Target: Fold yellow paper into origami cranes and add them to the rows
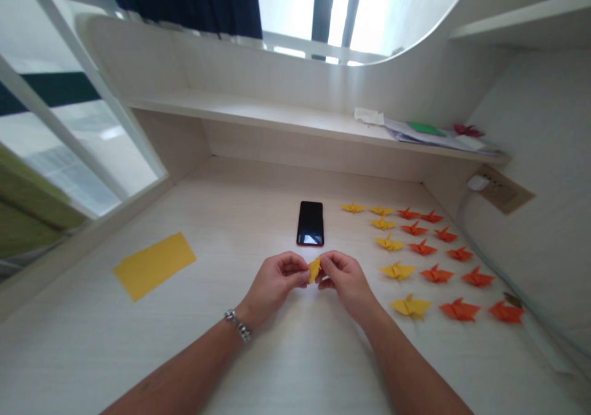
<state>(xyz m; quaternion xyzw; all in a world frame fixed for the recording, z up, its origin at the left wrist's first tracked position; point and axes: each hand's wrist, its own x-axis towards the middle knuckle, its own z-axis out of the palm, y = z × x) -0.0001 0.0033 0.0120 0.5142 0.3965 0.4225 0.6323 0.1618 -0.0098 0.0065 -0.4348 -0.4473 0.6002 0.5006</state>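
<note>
Both hands meet over the middle of the pale wooden desk (277, 366). My left hand (272, 282), with a metal bracelet at the wrist, and my right hand (348, 279) each pinch a small folded yellow paper piece (314, 268) between their fingertips. Most of the piece is hidden by the fingers. A black phone (310, 223) lies flat just beyond the hands.
A flat yellow paper sheet (154, 265) lies at the left. Rows of folded yellow paper cranes (398, 271) and orange paper cranes (436, 274) fill the right side. A shelf (277, 113) above carries papers and a red crane (468, 130). A wall socket (501, 188) with a cable is at right.
</note>
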